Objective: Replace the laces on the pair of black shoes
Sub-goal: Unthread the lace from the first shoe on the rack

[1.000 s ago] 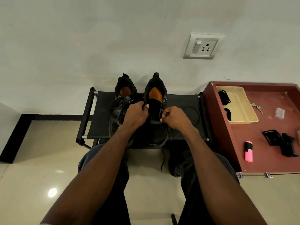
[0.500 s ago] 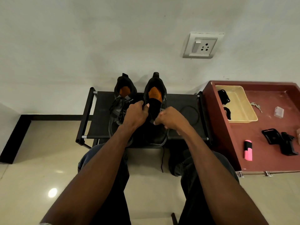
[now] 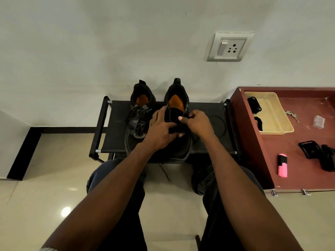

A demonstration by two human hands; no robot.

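Although both shoes sit side by side on the black fabric rack (image 3: 116, 142) against the wall, only 1 of the 2 looks dealt with so far, and only halfway. Beside the rack stands a maroon tabletop (image 3: 299, 160), carrying a shallow beige tray (image 3: 275, 122) with dark coiled items at its near edge; these may be laces, though they are too small to tell. A pink highlighter (image 3: 282, 165), some black gear, a clear little box and keys lie on the same surface, well apart from the work.

On the rack, the left shoe (image 3: 139, 120) is laced, its cord criss-crossed and bunched loosely over the tongue, so I judge it not yet started. The right shoe (image 3: 178, 145) shows a bare black tongue with no lace across it, and a thin dark lace (image 3: 164, 172) hangs from the front of the rack toward the floor; whether it is threaded through a low eyelet I cannot tell.

Over that right shoe, the left hand (image 3: 160, 129) rests with fingers spread across the tongue and upper, pressing it steady. The right hand (image 3: 197, 122) has its fingers curled at the eyelet edge, pinching the flap or a lace end there; which of the 2 is hidden.

By my reckoning, relacing this shoe remains, then the whole job on the other.
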